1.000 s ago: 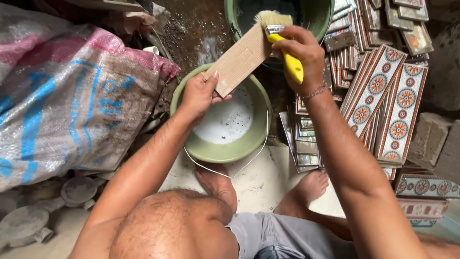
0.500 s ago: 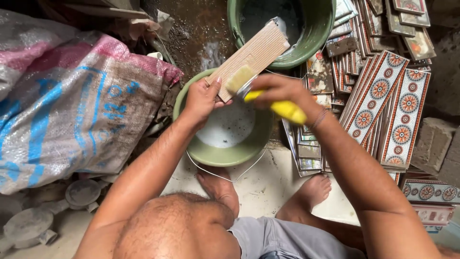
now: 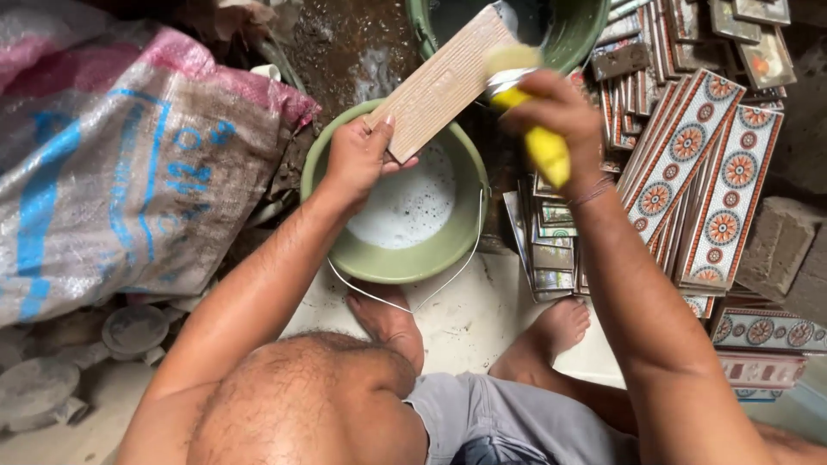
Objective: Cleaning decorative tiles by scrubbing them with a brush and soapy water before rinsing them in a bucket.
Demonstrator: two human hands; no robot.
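Observation:
My left hand (image 3: 360, 158) grips the near end of a long tan ribbed tile (image 3: 442, 80), held slanted over a light green bucket (image 3: 327, 159) of milky white liquid. Up at the tile's far end, my right hand (image 3: 553, 114) is closed around the yellow handle of a paintbrush (image 3: 527, 116). Its pale bristles are blurred and lie against the tile's upper right edge.
A darker green bucket (image 3: 586, 43) stands behind. Stacks of patterned red, white and blue border tiles (image 3: 706, 185) lean at the right. A large woven sack (image 3: 121, 172) lies at the left, a concrete block (image 3: 780, 241) at the far right. My bare feet (image 3: 560, 331) rest below the bucket.
The brush has swept from the tile's near end back up to its far end. The tile stays slanted over the light green bucket in my left hand.

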